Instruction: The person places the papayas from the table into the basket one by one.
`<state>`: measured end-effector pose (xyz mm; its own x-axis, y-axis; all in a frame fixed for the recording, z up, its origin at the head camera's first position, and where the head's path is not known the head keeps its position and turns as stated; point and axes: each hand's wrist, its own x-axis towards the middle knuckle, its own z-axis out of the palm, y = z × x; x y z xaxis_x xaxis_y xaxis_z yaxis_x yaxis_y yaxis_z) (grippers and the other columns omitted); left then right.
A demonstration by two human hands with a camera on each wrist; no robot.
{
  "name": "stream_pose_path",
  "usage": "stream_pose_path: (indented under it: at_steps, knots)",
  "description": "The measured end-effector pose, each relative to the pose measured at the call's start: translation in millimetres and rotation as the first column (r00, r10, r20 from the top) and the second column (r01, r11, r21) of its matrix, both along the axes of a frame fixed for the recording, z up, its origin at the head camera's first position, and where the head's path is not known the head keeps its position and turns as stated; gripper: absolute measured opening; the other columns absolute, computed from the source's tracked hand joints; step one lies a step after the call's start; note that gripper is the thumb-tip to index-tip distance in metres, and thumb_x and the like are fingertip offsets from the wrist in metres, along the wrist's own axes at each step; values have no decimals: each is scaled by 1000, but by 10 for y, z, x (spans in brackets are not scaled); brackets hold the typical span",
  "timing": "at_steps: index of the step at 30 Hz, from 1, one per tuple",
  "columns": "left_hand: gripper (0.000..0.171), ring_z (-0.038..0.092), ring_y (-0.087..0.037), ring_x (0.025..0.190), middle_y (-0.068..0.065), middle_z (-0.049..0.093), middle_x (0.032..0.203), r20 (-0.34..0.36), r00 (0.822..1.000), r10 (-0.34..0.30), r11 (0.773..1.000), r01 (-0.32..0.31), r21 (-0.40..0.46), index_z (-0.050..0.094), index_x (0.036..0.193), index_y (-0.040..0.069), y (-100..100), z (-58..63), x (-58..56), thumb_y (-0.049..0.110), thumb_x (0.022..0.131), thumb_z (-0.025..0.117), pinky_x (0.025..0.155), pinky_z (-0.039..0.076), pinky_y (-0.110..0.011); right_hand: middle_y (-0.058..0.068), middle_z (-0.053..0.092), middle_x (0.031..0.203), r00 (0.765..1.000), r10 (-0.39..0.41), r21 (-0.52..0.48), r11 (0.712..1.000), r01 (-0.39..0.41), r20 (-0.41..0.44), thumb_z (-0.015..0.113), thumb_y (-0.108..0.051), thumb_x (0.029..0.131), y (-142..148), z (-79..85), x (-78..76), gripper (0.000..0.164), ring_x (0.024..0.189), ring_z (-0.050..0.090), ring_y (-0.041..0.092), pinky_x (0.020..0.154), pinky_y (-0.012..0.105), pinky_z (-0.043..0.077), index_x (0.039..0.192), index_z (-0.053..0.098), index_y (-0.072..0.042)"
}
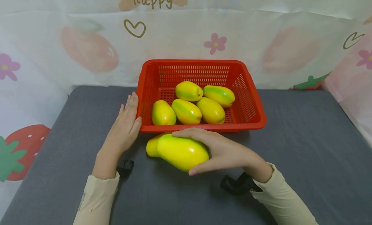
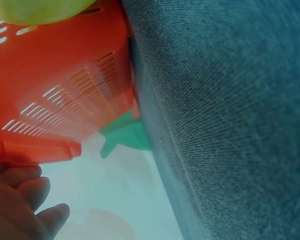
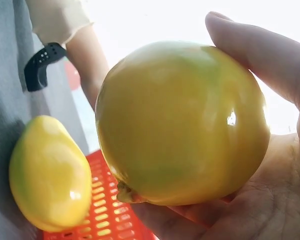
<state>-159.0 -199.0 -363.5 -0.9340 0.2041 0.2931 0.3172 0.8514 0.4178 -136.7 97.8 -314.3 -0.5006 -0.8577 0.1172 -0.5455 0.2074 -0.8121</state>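
Observation:
My right hand [image 1: 221, 150] grips a yellow-green papaya [image 1: 183, 152] just in front of the red plastic basket [image 1: 200, 127], thumb on the near side and fingers over the far side. In the right wrist view this papaya [image 3: 182, 125] fills the palm and appears raised off the cloth. Partly hidden behind it, a second papaya [image 1: 151, 147] lies on the table, seen whole as the lower papaya [image 3: 50, 175] in the right wrist view. My left hand [image 1: 123, 126] rests with extended fingers against the basket's left side. Several papayas [image 1: 186, 112] lie inside the basket.
Grey cloth [image 1: 302, 147] covers the table. A patterned sheet [image 1: 180, 34] hangs behind the basket, close to its back rim. Black straps [image 1: 238, 184] sit at both wrists, below the cream sleeves.

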Motion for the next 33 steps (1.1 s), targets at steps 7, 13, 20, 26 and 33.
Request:
stream_pose_path:
  at_steps: [7,13,20,26,33]
  knots:
    - [64,6,-25,144,-10,6,158,13,1000,6,1000,-6,-3,6,151,3,5,13,9,20,96,34,115,7,-47,-10,44,139,999,-26,-61,998,24,-31,80,-20,75,92,22,-76,78,119,43,12,97,34,40,142,40,-19]
    - [64,5,-25,144,-9,6,158,22,1000,2,1000,-2,2,4,151,4,0,17,15,20,96,33,115,7,-47,-10,43,137,996,-89,-52,995,88,-21,80,-21,76,178,56,-135,77,118,42,13,93,37,43,142,40,-21]
    - [64,4,-24,144,-9,4,158,20,1000,-1,1000,1,2,4,151,4,-1,15,6,20,96,33,115,6,-46,-5,44,136,989,-146,-45,988,145,-19,79,-21,76,231,92,-181,78,117,42,16,90,39,45,143,39,-20]
    - [64,4,-24,144,-8,4,158,24,1000,2,1000,-2,0,4,151,5,6,17,-2,20,96,32,115,6,-47,-4,43,137,988,-155,-81,985,154,-8,79,-17,76,284,96,-238,78,116,43,16,89,38,46,143,39,-20]
    - [64,4,-24,144,-8,3,158,24,1000,3,1000,-3,1,4,151,5,9,13,-4,19,96,32,115,7,-47,-2,44,135,976,-218,-85,972,219,10,77,-15,77,378,113,-307,75,114,43,18,87,42,46,142,39,-19]
